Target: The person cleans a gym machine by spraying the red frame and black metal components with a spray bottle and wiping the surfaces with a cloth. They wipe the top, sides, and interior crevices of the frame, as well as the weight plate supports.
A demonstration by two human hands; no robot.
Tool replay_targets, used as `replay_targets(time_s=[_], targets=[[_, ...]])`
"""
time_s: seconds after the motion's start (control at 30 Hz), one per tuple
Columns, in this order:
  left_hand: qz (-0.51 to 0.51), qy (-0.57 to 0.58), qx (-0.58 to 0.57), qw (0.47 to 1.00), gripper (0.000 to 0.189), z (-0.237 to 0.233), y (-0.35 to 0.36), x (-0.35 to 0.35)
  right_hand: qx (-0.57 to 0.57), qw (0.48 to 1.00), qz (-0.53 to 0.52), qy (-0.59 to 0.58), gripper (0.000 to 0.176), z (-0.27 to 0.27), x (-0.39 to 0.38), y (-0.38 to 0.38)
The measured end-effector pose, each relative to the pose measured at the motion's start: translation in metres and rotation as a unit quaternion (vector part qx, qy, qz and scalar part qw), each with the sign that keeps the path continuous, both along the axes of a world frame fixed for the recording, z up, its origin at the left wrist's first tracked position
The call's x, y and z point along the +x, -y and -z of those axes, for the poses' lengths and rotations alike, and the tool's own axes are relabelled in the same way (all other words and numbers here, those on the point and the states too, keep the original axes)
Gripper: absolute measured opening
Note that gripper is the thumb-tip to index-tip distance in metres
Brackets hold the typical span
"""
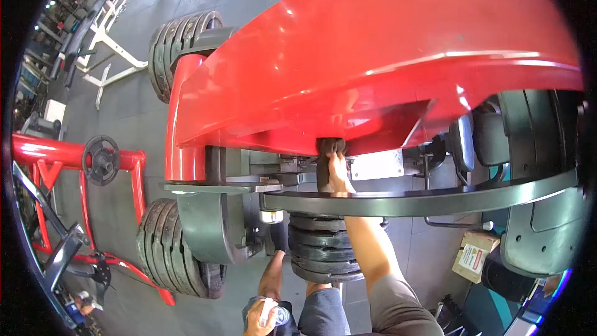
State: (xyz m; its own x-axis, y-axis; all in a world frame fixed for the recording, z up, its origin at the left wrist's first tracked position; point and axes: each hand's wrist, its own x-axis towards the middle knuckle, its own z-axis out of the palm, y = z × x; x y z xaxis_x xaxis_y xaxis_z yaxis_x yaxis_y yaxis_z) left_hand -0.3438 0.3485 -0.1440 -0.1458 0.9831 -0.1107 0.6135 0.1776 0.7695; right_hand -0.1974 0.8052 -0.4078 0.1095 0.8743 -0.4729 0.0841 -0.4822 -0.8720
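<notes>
I see my right hand (336, 171), fingers curled round a dark item (323, 174), under the red frame (348, 56); my left hand (256, 319) grips a bottle (282, 316). Left of the frame lies floor (124, 121); right, an unreadable carton label (471, 259).

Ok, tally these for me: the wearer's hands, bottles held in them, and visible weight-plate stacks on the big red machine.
Hands: 2 (left hand, right hand)
Held bottles: 1 (white bottle)
Plate stacks: 3 (upper-left stack, lower-left stack, lower-middle stack)
Total: 6
</notes>
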Motion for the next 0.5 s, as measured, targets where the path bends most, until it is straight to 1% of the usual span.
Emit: replay_targets(time_s=[0.03, 0.07, 0.1, 0.13, 0.17, 0.2, 0.27, 0.3, 0.33, 0.37, 0.4, 0.43, 0.47, 0.5], targets=[[-0.006, 0.022, -0.01, 1.0, 0.011, -0.003, -0.001, -0.001, 0.111, 0.993, -0.01, 0.025, 0.041, 0.008, -0.001, 0.011], [0.012, -0.006, -0.006, 1.0, 0.012, -0.004, 0.002, -0.002, 0.225, 0.972, -0.017, 0.057, 0.038, 0.016, -0.003, 0.021], [0.03, -0.032, 0.001, 0.999, 0.013, 0.0, 0.006, -0.002, 0.33, 0.939, -0.021, 0.091, 0.036, 0.024, -0.005, 0.032], [0.045, -0.058, 0.011, 0.997, 0.013, 0.004, 0.008, -0.001, 0.222, 0.975, -0.018, 0.007, 0.035, 0.0, -0.008, 0.023], [0.044, -0.054, 0.012, 0.998, 0.014, 0.007, 0.01, 0.0, 0.108, 0.992, 0.0, -0.068, 0.034, -0.026, -0.012, 0.014], [0.041, -0.051, 0.012, 0.998, 0.014, 0.011, 0.012, -0.001, 0.092, 0.992, 0.033, -0.081, 0.035, -0.05, -0.026, 0.025], [0.024, -0.029, -0.005, 0.999, 0.015, 0.01, 0.011, 0.0, 0.096, 0.991, -0.042, 0.078, 0.029, -0.056, -0.041, 0.033], [0.009, -0.008, -0.021, 1.0, 0.015, 0.003, 0.007, 0.0, 0.107, 0.993, 0.002, -0.048, 0.025, -0.123, -0.05, 0.047], [-0.005, 0.012, -0.035, 0.999, 0.015, -0.004, 0.0, -0.001, 0.117, 0.977, 0.046, -0.174, 0.022, -0.195, -0.058, 0.058], [-0.004, 0.002, -0.052, 0.999, 0.013, -0.011, -0.008, -0.003, 0.243, 0.969, -0.012, -0.027, 0.023, -0.181, -0.047, 0.059], [-0.004, -0.007, -0.068, 0.998, 0.012, -0.016, -0.012, -0.005, 0.36, 0.923, -0.031, 0.133, 0.025, -0.167, -0.036, 0.061], [-0.019, -0.005, -0.051, 0.998, 0.01, -0.013, -0.01, -0.005, 0.188, 0.952, 0.136, -0.2, 0.026, -0.181, -0.026, 0.052], [-0.034, 0.003, -0.036, 0.999, 0.009, -0.009, -0.006, -0.004, -0.016, 0.823, 0.283, -0.492, 0.027, -0.196, -0.011, 0.044], [-0.048, 0.016, -0.047, 0.998, 0.009, -0.006, -0.005, -0.006, 0.031, 0.841, 0.3, -0.449, 0.032, -0.21, -0.002, 0.043]])
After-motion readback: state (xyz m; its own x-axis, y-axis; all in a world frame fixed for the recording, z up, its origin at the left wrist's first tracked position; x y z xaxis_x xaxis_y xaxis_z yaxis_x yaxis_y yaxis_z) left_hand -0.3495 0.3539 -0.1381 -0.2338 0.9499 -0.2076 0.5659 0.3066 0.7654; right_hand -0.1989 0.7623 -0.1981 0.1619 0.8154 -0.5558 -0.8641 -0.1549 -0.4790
